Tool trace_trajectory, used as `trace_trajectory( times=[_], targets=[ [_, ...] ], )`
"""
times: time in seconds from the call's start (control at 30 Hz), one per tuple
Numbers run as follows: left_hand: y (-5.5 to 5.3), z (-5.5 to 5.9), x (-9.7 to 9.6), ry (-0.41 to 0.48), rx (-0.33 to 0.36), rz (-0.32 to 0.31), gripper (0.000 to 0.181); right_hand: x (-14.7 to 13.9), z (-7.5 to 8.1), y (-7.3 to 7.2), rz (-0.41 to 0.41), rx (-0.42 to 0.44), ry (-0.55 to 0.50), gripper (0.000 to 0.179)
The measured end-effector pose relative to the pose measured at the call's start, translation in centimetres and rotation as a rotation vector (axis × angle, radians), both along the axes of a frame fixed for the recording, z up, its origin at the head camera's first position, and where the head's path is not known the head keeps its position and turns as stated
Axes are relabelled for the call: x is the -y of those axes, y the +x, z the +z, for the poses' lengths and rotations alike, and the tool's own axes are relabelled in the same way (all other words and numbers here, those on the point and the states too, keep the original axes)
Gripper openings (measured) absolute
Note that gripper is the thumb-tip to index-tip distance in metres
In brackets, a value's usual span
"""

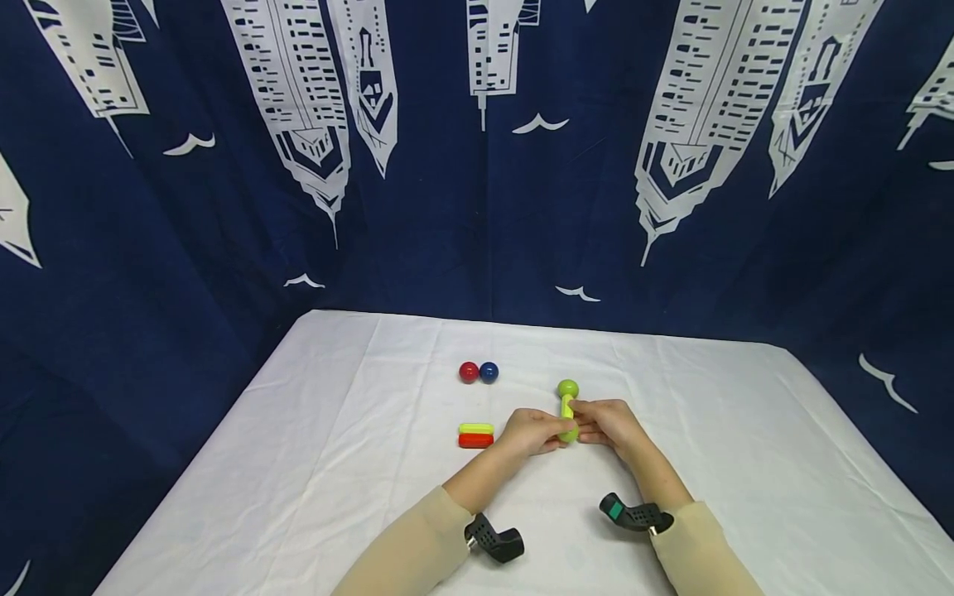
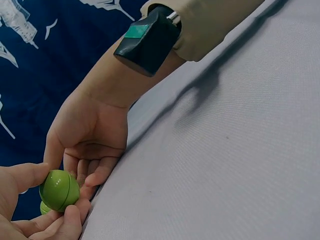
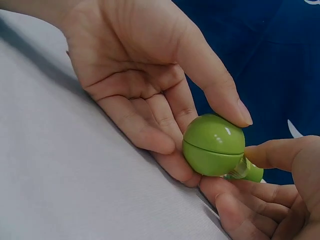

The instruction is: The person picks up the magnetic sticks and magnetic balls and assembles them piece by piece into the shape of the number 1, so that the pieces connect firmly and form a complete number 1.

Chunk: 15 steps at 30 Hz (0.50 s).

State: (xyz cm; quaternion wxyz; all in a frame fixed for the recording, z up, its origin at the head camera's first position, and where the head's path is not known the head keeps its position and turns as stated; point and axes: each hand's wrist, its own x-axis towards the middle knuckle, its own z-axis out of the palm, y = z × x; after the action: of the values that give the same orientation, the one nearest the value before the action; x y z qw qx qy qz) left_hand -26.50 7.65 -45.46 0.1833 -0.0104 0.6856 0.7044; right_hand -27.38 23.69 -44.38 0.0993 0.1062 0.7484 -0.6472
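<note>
My left hand (image 1: 531,432) and right hand (image 1: 609,420) both pinch near green ball (image 1: 570,434). From grip, yellow-green bar (image 1: 566,406) points lengthwise toward far side, ending at far green ball (image 1: 568,388). Red bar (image 1: 475,441) lies left, closer to left hand.

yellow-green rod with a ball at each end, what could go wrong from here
The glossy near green ball could slip from the left hand. The far green ball, which neither hand grips, might come off the yellow-green rod. The left forearm could nudge the red rod close beside it.
</note>
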Motion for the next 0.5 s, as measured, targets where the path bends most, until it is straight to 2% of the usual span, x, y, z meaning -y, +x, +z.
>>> trace_trajectory(
  times=[0.27, 0.5],
  targets=[
    [0.1, 0.0, 0.0, 0.019, -0.026, 0.001, 0.021, -0.2, 0.0, 1.2, 0.026, 0.008, 0.016, 0.041],
    [0.1, 0.3, 0.3, 0.005, -0.031, -0.038, 0.025, -0.2, -0.1, 1.9, 0.069, 0.013, 0.035, 0.045]
  ],
)
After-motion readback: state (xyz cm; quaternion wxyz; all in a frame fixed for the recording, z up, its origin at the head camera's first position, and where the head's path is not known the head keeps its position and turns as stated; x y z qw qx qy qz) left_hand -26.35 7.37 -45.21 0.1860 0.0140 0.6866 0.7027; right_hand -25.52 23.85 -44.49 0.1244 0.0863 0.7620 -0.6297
